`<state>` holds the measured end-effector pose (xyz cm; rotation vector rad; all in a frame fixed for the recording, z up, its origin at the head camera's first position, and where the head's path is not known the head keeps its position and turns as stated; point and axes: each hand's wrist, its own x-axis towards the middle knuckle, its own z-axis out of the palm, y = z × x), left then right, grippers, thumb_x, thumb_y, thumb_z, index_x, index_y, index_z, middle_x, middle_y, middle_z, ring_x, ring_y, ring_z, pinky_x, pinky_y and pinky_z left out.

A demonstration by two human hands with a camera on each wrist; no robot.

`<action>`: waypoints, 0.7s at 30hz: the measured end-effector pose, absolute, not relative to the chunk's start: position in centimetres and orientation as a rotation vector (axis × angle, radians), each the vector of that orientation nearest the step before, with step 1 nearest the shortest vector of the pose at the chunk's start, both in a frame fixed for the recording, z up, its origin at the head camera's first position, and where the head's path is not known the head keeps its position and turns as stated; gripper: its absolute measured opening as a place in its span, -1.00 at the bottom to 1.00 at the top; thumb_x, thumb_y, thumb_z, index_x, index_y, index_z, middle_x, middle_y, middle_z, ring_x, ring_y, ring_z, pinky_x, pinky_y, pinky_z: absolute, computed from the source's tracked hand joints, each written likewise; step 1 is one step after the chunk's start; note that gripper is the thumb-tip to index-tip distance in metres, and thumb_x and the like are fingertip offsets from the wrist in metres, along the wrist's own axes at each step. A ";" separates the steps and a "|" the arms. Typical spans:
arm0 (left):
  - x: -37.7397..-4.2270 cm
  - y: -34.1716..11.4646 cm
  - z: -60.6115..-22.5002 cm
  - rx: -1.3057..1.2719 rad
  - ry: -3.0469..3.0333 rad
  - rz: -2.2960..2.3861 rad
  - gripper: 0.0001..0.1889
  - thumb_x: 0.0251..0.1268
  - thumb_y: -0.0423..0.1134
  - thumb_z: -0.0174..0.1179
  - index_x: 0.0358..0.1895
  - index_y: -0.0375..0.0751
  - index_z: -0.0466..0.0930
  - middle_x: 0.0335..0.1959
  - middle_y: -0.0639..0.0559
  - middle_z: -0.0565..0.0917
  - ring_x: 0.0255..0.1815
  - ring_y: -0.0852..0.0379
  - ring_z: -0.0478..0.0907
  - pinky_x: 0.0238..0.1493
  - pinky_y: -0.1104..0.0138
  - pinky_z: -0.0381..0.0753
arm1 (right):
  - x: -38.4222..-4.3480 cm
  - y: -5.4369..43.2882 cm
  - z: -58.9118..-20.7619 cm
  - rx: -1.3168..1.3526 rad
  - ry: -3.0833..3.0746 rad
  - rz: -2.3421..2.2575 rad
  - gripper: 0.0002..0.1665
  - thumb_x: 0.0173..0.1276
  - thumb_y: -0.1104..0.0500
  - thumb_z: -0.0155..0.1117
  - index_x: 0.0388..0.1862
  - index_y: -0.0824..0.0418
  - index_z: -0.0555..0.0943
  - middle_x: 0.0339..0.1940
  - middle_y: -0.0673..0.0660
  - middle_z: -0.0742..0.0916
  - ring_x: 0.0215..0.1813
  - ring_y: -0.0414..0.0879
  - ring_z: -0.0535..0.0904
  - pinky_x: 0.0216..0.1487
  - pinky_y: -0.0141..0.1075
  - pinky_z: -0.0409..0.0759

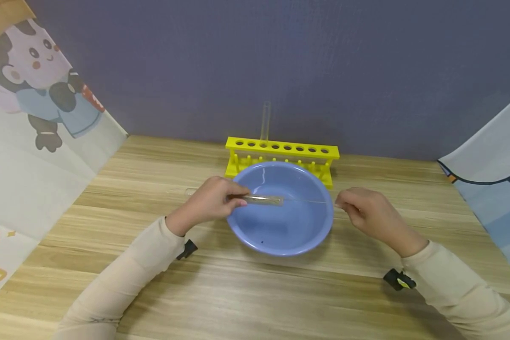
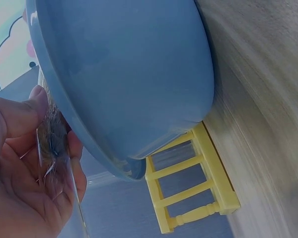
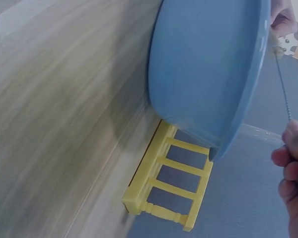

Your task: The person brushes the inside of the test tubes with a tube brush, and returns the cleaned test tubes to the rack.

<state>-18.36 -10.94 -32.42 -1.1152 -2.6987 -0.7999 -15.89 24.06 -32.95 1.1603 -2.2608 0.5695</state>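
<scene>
My left hand [image 1: 210, 200] grips a clear glass test tube [image 1: 263, 200], held nearly level above the left part of a blue plastic basin [image 1: 276, 236]. The tube's mouth points right, and pale bristles show inside it near that end. From the mouth runs the thin twisted wire of a test tube brush [image 3: 283, 87]. At the wire's far end, beyond the basin's right rim, my right hand [image 1: 365, 212] pinches it between thumb and fingers. Part of the tube is covered by the left fingers [image 2: 39, 99].
Behind the basin stands a yellow test tube rack [image 1: 299, 149], partly hidden by it. One clear upright tube [image 1: 265, 120] is in the rack. All stand on a wood-grain table [image 1: 255, 297] against a dark blue-grey wall [image 1: 323, 71].
</scene>
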 end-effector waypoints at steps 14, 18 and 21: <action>-18.1 -10.7 -32.6 -1.123 -2.617 -0.715 -0.73 0.13 -0.29 0.34 -0.09 -0.30 0.69 -0.23 -0.08 0.73 -0.32 0.10 0.61 -0.38 0.37 0.52 | -15.6 23.6 -32.2 1.068 -2.560 0.820 -0.60 0.08 0.51 0.33 -0.54 0.00 0.49 -0.68 -0.23 0.38 -0.62 -0.40 0.21 -0.64 -0.46 0.27; -18.1 -10.6 -32.7 -1.127 -2.582 -0.687 -0.72 0.10 -0.30 0.35 -0.09 -0.33 0.69 -0.23 -0.09 0.73 -0.30 0.06 0.62 -0.32 0.30 0.55 | -15.9 23.7 -32.2 1.052 -2.619 0.896 -0.63 0.12 0.47 0.32 -0.53 -0.01 0.50 -0.68 -0.23 0.41 -0.62 -0.37 0.25 -0.64 -0.44 0.29; -18.1 -10.5 -32.8 -1.134 -2.554 -0.662 -0.71 0.09 -0.30 0.36 -0.09 -0.33 0.69 -0.23 -0.09 0.73 -0.28 0.04 0.63 -0.25 0.25 0.56 | -16.0 23.7 -32.2 1.024 -2.672 0.963 -0.65 0.16 0.45 0.30 -0.53 0.00 0.50 -0.68 -0.20 0.43 -0.62 -0.34 0.28 -0.63 -0.42 0.31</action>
